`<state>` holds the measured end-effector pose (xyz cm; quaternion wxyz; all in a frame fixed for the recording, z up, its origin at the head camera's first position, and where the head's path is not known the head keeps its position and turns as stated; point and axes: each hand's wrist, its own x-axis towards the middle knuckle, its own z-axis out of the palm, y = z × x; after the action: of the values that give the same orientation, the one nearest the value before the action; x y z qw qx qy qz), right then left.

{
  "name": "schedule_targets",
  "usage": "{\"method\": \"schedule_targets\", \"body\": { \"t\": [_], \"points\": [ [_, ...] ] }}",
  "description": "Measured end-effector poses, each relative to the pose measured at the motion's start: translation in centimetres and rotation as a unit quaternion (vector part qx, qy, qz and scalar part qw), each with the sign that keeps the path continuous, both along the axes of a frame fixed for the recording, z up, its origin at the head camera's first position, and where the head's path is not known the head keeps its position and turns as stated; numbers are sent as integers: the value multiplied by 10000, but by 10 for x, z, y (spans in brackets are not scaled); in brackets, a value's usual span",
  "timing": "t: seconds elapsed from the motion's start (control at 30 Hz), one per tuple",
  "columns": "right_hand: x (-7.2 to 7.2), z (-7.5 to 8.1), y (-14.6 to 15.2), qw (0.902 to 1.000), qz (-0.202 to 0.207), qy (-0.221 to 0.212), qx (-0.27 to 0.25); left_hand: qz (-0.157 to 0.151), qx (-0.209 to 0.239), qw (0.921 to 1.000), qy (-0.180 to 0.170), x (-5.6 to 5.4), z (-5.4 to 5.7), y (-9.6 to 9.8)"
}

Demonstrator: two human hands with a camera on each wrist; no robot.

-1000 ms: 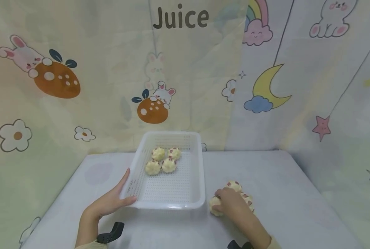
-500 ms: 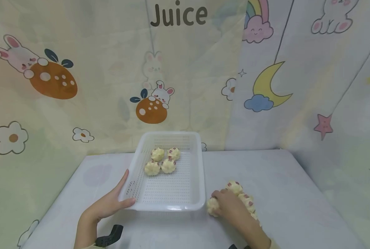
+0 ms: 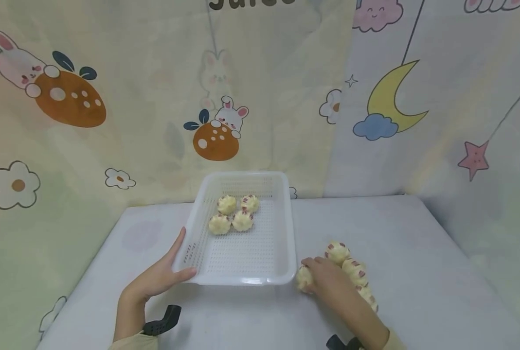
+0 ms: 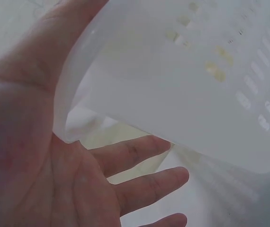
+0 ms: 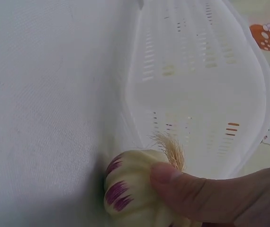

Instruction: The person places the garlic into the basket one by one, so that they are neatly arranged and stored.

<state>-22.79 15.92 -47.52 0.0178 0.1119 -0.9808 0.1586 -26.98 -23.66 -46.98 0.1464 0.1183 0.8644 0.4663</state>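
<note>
My left hand (image 3: 156, 278) rests at the near left corner of a white plastic basket (image 3: 251, 281), its thumb on the near rim. In the left wrist view the basket's wall (image 4: 149, 94) sits between the thumb and straight, spread fingers (image 4: 151, 187). Several garlic bulbs (image 3: 242, 220) lie together inside the basket. My right hand (image 3: 331, 284) grips a garlic bulb (image 3: 304, 279) just right of the basket. In the right wrist view the thumb (image 5: 192, 191) presses this purple-streaked bulb (image 5: 135, 191) beside its dry roots; the other fingers are hidden.
Several more garlic bulbs (image 3: 354, 271) lie in a row beside the right hand, partly covered by it. A white cloth-covered table (image 3: 417, 272) carries everything. A cartoon-printed backdrop (image 3: 286, 121) stands behind the table.
The right hand has drawn the gripped garlic bulb slightly left, away from the other bulbs and nearer the basket. The left hand keeps its place. The head view has tilted downward.
</note>
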Motion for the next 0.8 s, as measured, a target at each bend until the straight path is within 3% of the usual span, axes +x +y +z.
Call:
{"method": "schedule_targets", "body": {
  "t": [0.17,0.33,0.6,0.8],
  "points": [
    [-3,7,3,9995,-8,-255,-210,41,95,9999,-43,-2,-1,2],
    [-5,1,5,9997,74,-184,-137,70,166,9996,-214,-1,-3,4],
    [-5,3,6,9996,151,-111,-195,20,63,10000,3,-2,-5,1],
    [-5,8,5,9989,194,-191,-389,65,103,9999,-82,0,-1,0]
  ]
}}
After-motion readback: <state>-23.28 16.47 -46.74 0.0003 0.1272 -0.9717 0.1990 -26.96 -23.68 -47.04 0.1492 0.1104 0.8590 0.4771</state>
